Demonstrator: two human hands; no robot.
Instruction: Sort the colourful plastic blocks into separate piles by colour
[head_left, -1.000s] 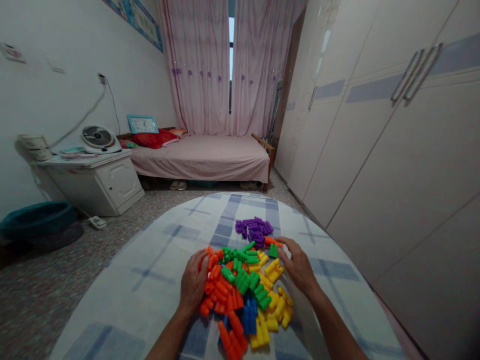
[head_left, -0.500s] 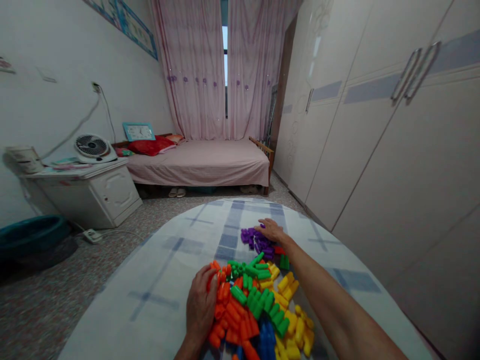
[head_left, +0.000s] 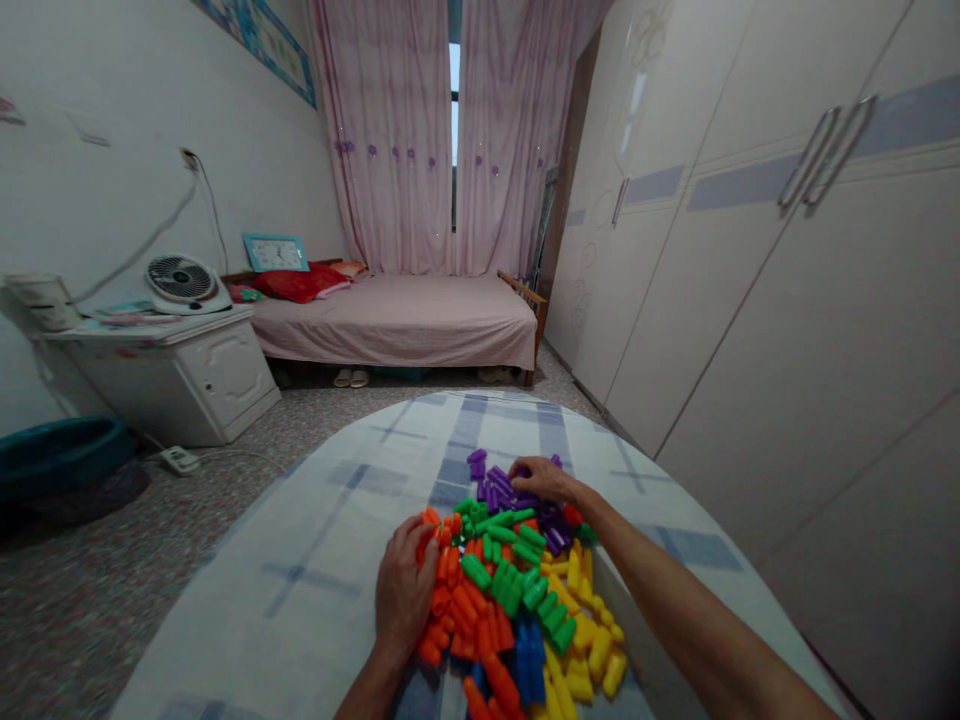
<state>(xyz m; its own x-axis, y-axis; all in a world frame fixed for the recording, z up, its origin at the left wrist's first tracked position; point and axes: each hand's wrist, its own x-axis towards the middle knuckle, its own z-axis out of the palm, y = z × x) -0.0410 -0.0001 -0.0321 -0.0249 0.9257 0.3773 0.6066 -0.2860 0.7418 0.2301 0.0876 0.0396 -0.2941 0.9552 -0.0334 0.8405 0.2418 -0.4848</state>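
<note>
On the cloth-covered table lies a heap of plastic building blocks sorted roughly by colour. My left hand rests along the left side of the orange blocks, its fingers loosely bent and apart, gripping nothing that I can see. Farther out, my right hand curls its fingers down over the purple blocks; its fingertips are partly hidden among them. Green blocks run through the middle of the heap. Yellow blocks lie on the right below my right forearm, and blue blocks are at the near edge.
A checked cloth covers the rounded table. Past it stands a bed below pink curtains. On the right is a tall wardrobe. To the left are a white cabinet with a fan and a teal basin on the floor.
My right hand has gone from stretched out to curled over the purple blocks, slightly nearer. The purple blocks have spread and shifted towards the green ones. My left hand has barely moved.
</note>
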